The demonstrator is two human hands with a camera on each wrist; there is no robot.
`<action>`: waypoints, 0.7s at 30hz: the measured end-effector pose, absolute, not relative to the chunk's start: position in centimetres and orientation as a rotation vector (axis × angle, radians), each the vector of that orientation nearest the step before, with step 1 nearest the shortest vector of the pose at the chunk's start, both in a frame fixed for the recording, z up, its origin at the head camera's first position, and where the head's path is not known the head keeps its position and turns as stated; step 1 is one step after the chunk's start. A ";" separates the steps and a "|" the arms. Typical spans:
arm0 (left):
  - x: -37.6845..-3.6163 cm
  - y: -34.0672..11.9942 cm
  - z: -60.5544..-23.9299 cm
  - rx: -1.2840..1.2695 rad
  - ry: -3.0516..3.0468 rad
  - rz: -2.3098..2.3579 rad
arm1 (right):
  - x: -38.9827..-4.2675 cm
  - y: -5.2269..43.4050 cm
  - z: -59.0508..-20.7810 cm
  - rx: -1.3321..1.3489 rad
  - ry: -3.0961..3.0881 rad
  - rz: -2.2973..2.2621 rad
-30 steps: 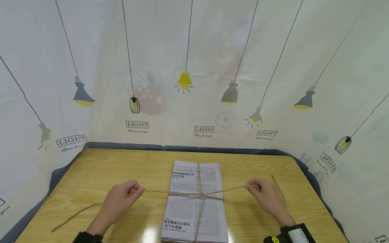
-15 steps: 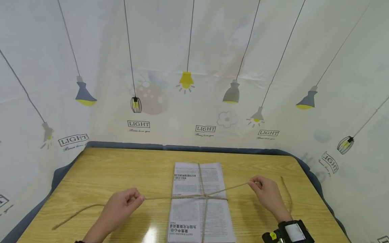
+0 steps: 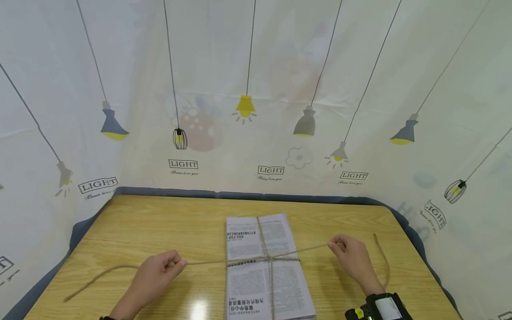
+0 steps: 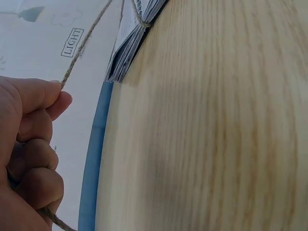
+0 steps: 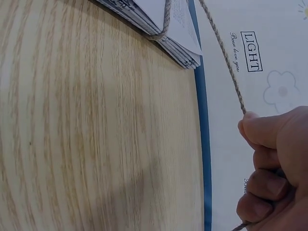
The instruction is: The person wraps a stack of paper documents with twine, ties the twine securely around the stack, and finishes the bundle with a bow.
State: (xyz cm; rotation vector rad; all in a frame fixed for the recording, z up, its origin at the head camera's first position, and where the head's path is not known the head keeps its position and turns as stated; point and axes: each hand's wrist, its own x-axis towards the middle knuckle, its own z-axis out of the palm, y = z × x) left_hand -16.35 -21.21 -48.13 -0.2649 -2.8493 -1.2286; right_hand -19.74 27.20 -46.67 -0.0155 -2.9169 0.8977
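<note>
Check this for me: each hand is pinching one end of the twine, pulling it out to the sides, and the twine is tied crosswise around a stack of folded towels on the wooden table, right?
Not quite. The twine is tied crosswise around a stack of newspapers, not towels; the head view shows printed text on the top sheet. The rest holds: the left hand and right hand each pinch one end, pulled out sideways over the wooden table.

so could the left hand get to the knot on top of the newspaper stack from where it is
Probably yes: only bare table lies between the left hand and the knot, but it pinches the twine, so it must let go first.
</note>
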 end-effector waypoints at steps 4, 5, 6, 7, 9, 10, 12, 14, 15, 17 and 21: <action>-16.6 -21.3 -48.4 -0.210 -2.879 -1.210 | -19.6 27.3 -46.7 -0.037 -2.934 0.904; -16.6 -21.3 -48.4 -0.211 -2.878 -1.198 | -19.6 27.3 -46.7 -0.043 -2.938 0.910; -16.6 -21.2 -48.3 -0.209 -2.876 -1.194 | -19.5 27.3 -46.6 -0.049 -2.945 0.915; -16.5 -21.2 -48.2 -0.209 -2.873 -1.194 | -19.5 27.3 -46.6 -0.054 -2.951 0.920; -16.5 -21.2 -48.0 -0.219 -2.862 -1.195 | -19.4 27.4 -46.7 -0.066 -2.961 0.927; -16.4 -21.2 -47.9 -0.223 -2.858 -1.197 | -19.4 27.4 -46.7 -0.071 -2.965 0.932; -16.4 -21.1 -47.7 -0.213 -2.856 -1.209 | -19.3 27.4 -46.9 -0.085 -2.978 0.946; -16.3 -21.1 -47.7 -0.192 -2.864 -1.202 | -19.2 27.5 -47.2 -0.095 -2.996 0.965; -16.3 -21.1 -47.8 -0.176 -2.875 -1.197 | -19.1 27.6 -47.3 -0.102 -3.006 0.978; -16.3 -21.1 -48.0 -0.149 -2.904 -1.172 | -19.0 27.7 -47.7 -0.097 -3.020 0.990; -16.3 -21.1 -48.4 -0.130 -2.935 -1.128 | -18.8 27.8 -48.2 -0.070 -3.010 1.003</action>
